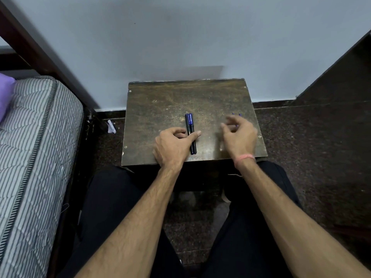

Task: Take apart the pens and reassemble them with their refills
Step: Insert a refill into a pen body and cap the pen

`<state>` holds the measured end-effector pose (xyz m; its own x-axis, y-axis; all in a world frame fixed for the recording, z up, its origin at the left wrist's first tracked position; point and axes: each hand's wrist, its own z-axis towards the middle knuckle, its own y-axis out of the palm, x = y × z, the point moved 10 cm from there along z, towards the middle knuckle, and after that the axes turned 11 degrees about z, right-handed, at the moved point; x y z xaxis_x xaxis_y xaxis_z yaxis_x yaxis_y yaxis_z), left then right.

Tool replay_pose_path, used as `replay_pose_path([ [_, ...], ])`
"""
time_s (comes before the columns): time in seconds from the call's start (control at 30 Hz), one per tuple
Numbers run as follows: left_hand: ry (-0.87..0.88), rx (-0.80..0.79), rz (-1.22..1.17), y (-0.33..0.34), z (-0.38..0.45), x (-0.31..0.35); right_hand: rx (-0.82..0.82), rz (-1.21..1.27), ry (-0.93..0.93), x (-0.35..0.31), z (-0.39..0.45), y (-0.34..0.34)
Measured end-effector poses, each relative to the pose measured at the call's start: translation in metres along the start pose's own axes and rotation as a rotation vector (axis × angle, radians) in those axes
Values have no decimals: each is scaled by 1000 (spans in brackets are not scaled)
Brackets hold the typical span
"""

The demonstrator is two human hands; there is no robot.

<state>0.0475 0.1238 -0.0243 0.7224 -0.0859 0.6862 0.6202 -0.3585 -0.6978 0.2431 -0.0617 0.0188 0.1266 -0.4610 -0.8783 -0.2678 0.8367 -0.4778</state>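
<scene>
A small, scuffed dark wooden table [180,97] sits pushed against a plain pale grey-blue wall [160,37]. Dark speckled stone floor [311,147] spreads around it, with a scrap of white paper [111,127] near the skirting. On one side, a striped grey mattress [34,147] in a dark wooden bed frame [40,49]; on the other, dark furniture [341,77]

You're seeing dim, flat indoor light; the scratched dark wooden stool top [180,101] shows a dull sheen. Right of it your right hand [240,133] is motion-blurred, and wide-angle distortion bends the frame edges.
</scene>
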Motion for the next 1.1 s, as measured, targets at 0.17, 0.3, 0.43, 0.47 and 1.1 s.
replay_pose_path([
  [0.17,-28,24,24,3,-2,5,33,-380,24,21,29,-49],
  [0.3,-83,16,45,5,0,6,-81,-458,21,16,29,-31],
  [0.43,-89,6,21,8,1,0,-138,-458,-79,-10,18,2],
  [0.47,-90,3,14,8,1,-1,-138,-447,-83,-13,15,8],
  [1.1,-43,76,64,-4,-11,9,-66,-242,-75,-6,5,17],
])
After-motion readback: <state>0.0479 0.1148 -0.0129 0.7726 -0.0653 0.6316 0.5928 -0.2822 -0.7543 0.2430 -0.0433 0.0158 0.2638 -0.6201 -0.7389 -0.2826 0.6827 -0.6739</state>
